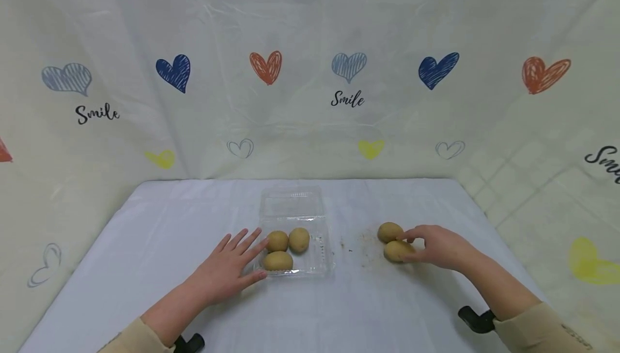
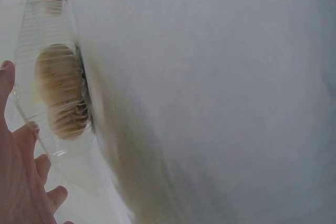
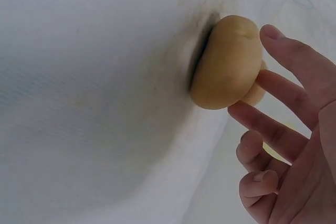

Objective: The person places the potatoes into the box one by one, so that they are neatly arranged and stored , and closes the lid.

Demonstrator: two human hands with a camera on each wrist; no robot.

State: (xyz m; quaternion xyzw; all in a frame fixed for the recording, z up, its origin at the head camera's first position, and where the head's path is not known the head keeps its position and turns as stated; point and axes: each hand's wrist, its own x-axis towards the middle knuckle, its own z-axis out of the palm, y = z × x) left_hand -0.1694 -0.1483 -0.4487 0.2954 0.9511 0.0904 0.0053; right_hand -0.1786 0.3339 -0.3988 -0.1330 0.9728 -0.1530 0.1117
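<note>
A clear plastic clamshell box [image 1: 317, 256] lies with its lid [image 1: 293, 202] folded back. Three potatoes sit in it: one at the back left [image 1: 277, 241], one at the back right [image 1: 298, 240] and one in front [image 1: 278, 261]. Over the box's left edge my left hand [image 1: 225, 269] is spread flat, fingertips right at the rim. My right hand [image 1: 438, 246] has thumb and fingers round the nearer potato [image 1: 396, 251] on the table, pinching it; in the right wrist view this potato [image 3: 226, 64] is between thumb and fingers. Another potato [image 1: 389, 232] lies just behind it.
A white cloth covers the table [image 1: 358, 310]. Brown crumbs [image 1: 343, 245] are scattered between the box and the loose potatoes. Behind the table hangs a pale curtain [image 1: 300, 111] printed with hearts and "Smile".
</note>
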